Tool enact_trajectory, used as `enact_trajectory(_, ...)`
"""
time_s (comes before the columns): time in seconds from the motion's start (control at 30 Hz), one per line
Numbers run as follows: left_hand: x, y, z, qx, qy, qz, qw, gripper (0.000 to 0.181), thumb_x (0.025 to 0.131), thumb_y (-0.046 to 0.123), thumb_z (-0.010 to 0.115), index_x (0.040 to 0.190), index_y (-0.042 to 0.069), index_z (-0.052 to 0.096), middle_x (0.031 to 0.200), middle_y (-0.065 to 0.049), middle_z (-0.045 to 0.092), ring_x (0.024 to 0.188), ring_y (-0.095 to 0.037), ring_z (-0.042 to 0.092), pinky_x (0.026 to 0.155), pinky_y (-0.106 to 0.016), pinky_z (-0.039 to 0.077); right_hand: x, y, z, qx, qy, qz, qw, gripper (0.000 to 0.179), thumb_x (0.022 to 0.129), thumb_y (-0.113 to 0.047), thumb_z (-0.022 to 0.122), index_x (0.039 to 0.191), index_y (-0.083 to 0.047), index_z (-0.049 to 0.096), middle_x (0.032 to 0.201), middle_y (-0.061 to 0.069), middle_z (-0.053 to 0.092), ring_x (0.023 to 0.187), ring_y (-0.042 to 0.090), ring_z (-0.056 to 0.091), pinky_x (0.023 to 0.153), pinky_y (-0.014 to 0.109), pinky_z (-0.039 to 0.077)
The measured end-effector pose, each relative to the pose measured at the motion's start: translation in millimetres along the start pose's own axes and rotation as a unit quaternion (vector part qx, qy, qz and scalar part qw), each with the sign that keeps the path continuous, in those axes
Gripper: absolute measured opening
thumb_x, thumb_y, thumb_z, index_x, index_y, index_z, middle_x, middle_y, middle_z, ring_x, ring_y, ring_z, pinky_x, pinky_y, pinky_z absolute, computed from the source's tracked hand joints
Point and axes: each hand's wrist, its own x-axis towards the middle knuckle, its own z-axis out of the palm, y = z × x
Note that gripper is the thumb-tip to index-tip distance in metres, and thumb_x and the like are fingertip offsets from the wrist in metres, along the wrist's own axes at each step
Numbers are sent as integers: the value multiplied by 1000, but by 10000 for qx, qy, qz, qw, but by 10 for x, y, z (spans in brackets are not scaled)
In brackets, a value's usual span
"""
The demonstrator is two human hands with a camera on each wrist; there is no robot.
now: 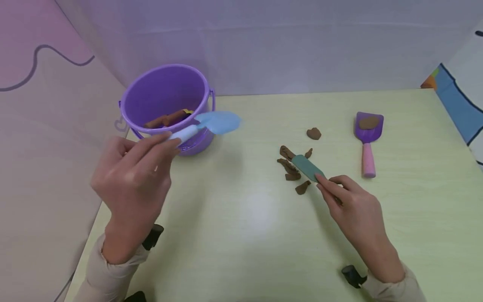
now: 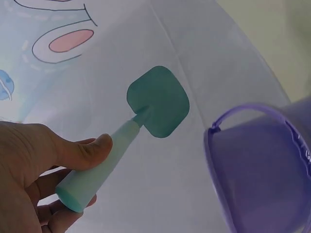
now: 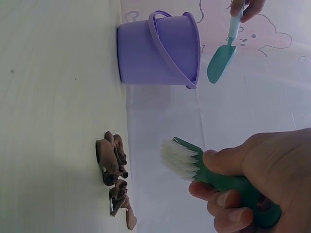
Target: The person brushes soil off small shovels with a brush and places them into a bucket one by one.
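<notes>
My left hand (image 1: 137, 178) grips the pale handle of a small toy shovel (image 1: 219, 122), raised beside the bucket's rim. In the left wrist view the shovel's blade (image 2: 158, 102) looks teal and bare. The purple bucket (image 1: 130, 119) holds brown pieces and something yellow at the bottom. With thumb and fingers my right hand (image 1: 356, 209) holds a green brush (image 1: 307, 167) above several brown clay-like scraps (image 1: 288, 167). White bristles (image 3: 179, 159) show in the right wrist view, apart from the scraps (image 3: 112, 160) on the table.
A purple scoop (image 1: 369, 144) with a pink handle lies at the right, a brown piece on its blade. One more brown lump (image 1: 314, 133) lies behind the scraps. A pale cloth wall (image 1: 283, 58) borders the table (image 1: 241, 251) at the back; another stands at left.
</notes>
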Motion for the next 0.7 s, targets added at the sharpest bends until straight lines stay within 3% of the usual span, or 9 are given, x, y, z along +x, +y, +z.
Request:
enact_trajectory(0.17, 202, -208, -28, 213, -31, -636, 9977, 3, 87, 15, 86, 87, 18, 86, 88, -3, 82, 71, -39, 51, 65, -19, 23, -16, 17, -8, 1, -7, 28, 10000, 37, 79, 1, 87, 114, -9, 81, 88, 5, 73, 57, 9, 55, 48, 17, 37)
enact_trajectory(0.27, 321, -361, -13, 280, -297, -923, 9949, 3, 89, 16, 83, 89, 16, 86, 90, -5, 82, 70, -15, 47, 68, -16, 16, -20, 25, -11, 19, -9, 55, 10000, 37, 79, 1, 86, 114, -9, 81, 88, 5, 73, 57, 9, 55, 48, 17, 37)
enact_trajectory(0.4, 423, -603, 73, 488, -760, -1037, 9905, 14, 91, 8, 74, 93, 16, 86, 91, -7, 82, 83, 12, 23, 68, -17, 14, -20, 31, -10, 29, -1, 79, 10000, 37, 79, 1, 86, 114, -9, 81, 88, 5, 73, 57, 8, 54, 48, 16, 36)
enact_trajectory(0.5, 467, -788, 185, 583, -1061, -994, 9877, 20, 91, 5, 68, 95, 15, 86, 92, -9, 81, 80, 11, 20, 68, -19, 13, -20, 33, -11, 29, 8, 95, 10000, 37, 79, 1, 86, 114, -9, 81, 88, 5, 74, 57, 8, 54, 49, 16, 37)
enact_trajectory(0.6, 497, -952, 314, 655, -1460, -1023, 9818, 21, 90, 5, 67, 97, 15, 85, 94, -11, 81, 72, -3, 32, 65, -22, 15, -24, 37, -15, 45, 10, 128, 9999, 37, 79, 2, 86, 114, -9, 81, 88, 5, 74, 57, 8, 55, 49, 16, 37)
enact_trajectory(0.7, 519, -1092, 431, 853, -2093, -1190, 9668, 19, 91, 9, 70, 101, 15, 85, 98, -10, 81, 75, -25, 43, 61, -28, 20, -29, 38, -20, 59, 12, 153, 9999, 37, 79, 2, 86, 114, -9, 81, 88, 5, 74, 58, 8, 54, 49, 15, 36)
